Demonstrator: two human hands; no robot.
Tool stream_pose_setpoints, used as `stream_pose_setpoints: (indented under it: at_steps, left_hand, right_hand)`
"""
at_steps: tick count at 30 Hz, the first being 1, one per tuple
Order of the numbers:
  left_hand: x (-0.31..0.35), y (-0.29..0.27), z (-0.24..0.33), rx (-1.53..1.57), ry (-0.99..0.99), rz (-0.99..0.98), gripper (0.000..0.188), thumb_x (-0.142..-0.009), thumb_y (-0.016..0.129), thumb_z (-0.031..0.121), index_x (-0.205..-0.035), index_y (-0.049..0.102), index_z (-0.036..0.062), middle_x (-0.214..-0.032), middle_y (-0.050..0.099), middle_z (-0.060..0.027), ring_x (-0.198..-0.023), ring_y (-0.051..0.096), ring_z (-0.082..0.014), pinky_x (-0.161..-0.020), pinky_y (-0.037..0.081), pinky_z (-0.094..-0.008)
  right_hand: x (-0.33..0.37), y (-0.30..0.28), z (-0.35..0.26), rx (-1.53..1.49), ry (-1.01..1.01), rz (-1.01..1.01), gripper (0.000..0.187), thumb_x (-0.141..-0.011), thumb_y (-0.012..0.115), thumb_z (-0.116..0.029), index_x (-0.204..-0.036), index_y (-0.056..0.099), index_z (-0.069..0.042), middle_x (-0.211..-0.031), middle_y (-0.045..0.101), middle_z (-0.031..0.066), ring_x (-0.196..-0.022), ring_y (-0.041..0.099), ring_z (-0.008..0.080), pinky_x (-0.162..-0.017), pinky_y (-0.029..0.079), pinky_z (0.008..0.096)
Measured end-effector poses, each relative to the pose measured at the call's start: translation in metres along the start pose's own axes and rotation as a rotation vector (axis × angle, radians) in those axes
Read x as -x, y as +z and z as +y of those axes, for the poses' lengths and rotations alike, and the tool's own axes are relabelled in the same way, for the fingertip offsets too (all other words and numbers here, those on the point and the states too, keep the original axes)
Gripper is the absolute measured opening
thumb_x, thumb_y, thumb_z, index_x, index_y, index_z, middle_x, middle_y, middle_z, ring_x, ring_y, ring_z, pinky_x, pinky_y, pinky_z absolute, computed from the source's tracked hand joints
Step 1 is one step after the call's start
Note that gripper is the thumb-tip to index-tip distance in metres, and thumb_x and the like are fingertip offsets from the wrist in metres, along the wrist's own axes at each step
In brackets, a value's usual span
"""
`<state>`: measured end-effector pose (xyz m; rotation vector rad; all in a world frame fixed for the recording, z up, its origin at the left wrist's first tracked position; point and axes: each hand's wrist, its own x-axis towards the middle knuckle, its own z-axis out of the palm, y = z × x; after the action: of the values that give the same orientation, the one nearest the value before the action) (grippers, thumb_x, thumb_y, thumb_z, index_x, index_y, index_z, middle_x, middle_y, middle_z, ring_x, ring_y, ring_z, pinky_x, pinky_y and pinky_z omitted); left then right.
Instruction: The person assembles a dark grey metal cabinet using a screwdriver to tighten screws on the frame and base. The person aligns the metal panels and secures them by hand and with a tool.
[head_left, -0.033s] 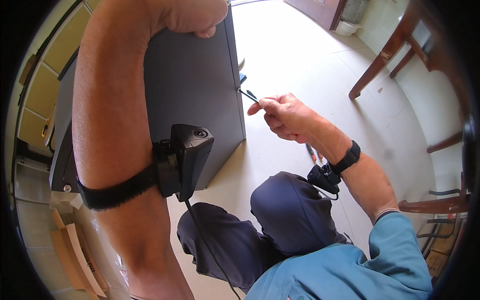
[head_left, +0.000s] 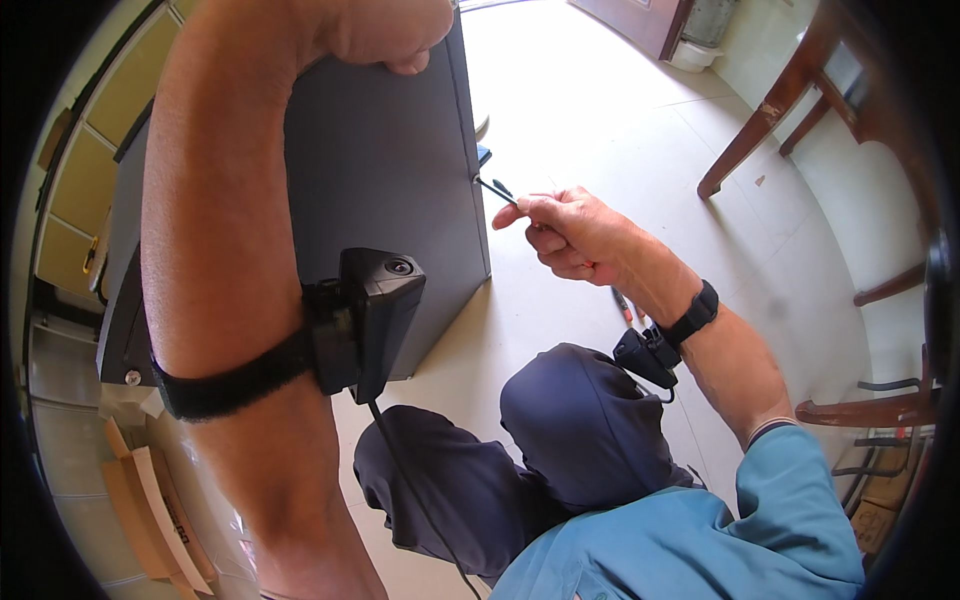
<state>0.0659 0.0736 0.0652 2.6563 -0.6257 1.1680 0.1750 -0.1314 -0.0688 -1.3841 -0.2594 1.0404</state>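
Note:
A large dark grey metal cabinet stands before me. My left hand rests at its upper side, partly cut off by the picture's top edge. Its visible fingers are curled in, and whatever they may hold is hidden. My right hand is beside the cabinet's right edge, thumb and forefinger pinching a thin dark rod-like tool. The tip of that tool meets the cabinet's edge at a small screw-like spot. A short black piece shows close along the shaft; I cannot tell whether it belongs to it.
Tools with orange ends lie on the tiled floor below my right wrist. A wooden table leg stands at the right. An opened cardboard box is at the lower left. A cable hangs from my left forearm's strapped camera.
Almost nothing differs. My left forearm has shifted very slightly to the left; the tool tip remains at the same place on the cabinet's edge.

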Motion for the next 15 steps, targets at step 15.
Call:
stream_pose_setpoints:
  at_steps: [15]
  left_hand:
    - [-0.013, -0.011, 0.001, -0.027, -0.062, -0.100, 0.018, -0.083, 0.060, 0.002, -0.098, 0.062, -0.0073, -0.099, 0.065, -0.0217, -0.093, 0.065, -0.0304, -0.084, 0.051, -0.0347]
  right_hand:
    - [-0.004, 0.017, 0.010, 1.000, -0.488, 0.302, 0.032, -0.092, 0.062, -0.012, -0.120, 0.065, 0.005, -0.071, 0.068, 0.0169, -0.063, 0.070, 0.0219, -0.055, 0.054, 0.0343]
